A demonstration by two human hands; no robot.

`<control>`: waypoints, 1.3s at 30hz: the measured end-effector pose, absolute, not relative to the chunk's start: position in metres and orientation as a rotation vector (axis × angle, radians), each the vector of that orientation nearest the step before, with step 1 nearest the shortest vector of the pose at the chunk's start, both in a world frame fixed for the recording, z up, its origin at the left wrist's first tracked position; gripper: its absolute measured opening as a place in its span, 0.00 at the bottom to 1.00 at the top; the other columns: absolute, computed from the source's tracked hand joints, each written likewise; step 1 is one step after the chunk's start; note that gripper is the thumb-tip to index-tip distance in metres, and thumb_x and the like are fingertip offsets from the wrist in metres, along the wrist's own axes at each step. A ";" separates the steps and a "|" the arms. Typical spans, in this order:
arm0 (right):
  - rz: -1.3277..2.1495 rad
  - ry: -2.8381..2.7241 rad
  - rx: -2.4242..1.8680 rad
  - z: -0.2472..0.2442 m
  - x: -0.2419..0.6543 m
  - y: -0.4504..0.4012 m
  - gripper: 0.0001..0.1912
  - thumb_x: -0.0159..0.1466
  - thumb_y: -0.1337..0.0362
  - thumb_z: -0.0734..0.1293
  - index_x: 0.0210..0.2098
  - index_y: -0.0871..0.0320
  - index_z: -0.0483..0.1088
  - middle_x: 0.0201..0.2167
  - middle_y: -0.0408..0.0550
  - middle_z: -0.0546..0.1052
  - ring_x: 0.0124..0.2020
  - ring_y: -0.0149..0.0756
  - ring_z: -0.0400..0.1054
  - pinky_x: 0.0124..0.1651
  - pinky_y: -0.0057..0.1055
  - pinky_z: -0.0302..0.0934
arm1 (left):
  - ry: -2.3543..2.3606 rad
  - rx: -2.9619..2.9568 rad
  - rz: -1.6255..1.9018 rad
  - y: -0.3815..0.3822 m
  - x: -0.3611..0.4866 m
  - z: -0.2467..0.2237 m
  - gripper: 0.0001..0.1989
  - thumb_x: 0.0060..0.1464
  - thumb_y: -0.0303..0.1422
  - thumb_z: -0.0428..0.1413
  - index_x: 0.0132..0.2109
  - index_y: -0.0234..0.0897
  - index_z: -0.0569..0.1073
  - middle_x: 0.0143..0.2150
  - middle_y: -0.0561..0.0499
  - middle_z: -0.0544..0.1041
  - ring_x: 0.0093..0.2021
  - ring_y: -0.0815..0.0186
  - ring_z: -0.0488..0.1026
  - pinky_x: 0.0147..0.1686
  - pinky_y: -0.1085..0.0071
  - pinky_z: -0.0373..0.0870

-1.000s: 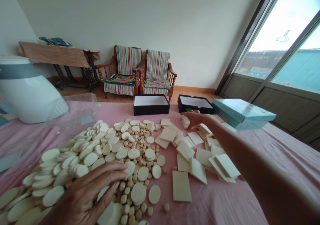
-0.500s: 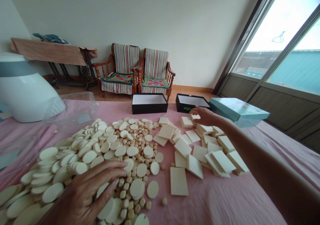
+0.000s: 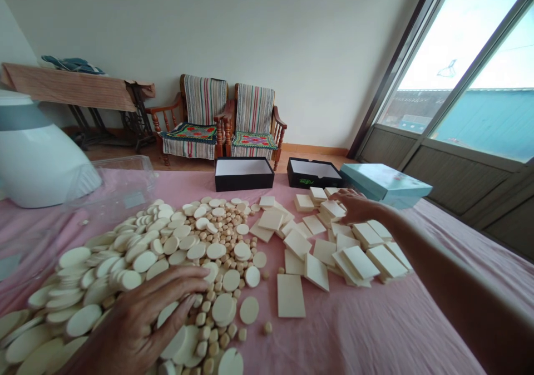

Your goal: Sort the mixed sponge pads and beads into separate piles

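Cream square tiles (image 3: pixel 332 210) lie just under the partly open fingers of the right hand (image 3: pixel 354 204), though whether these grip one I cannot tell, while the left hand (image 3: pixel 142 311) rests, fingers loosely spread and holding nothing, on round discs (image 3: pixel 144 260).

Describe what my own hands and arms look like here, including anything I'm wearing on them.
Your left hand is bare, with no glove or ring visible. Your right hand is ungloved too; it is too small to rule out a ring. The right forearm shows no sleeve, watch or bracelet up to the picture's edge.
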State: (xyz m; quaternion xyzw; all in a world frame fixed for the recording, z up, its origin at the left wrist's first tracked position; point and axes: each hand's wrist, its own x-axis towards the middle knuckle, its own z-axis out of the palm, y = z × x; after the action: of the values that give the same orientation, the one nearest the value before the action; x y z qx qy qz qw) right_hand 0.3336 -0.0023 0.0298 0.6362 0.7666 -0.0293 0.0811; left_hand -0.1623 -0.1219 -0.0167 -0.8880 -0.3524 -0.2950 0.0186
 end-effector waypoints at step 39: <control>-0.134 2.167 1.959 0.023 0.325 0.001 0.45 0.46 0.58 0.72 0.63 0.52 0.57 0.58 0.60 0.64 0.61 0.61 0.55 0.57 0.61 0.49 | -1.083 -2.780 -0.970 -0.117 -0.161 -0.021 0.12 0.58 0.35 0.53 0.48 0.47 0.74 0.48 0.55 0.79 0.49 0.66 0.77 0.49 0.78 0.73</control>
State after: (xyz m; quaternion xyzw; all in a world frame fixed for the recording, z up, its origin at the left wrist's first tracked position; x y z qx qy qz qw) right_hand 0.3252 0.0009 0.0231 0.6660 0.7366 -0.0454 0.1087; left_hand -0.1611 -0.1166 -0.0207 -0.8861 -0.3451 -0.3093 0.0022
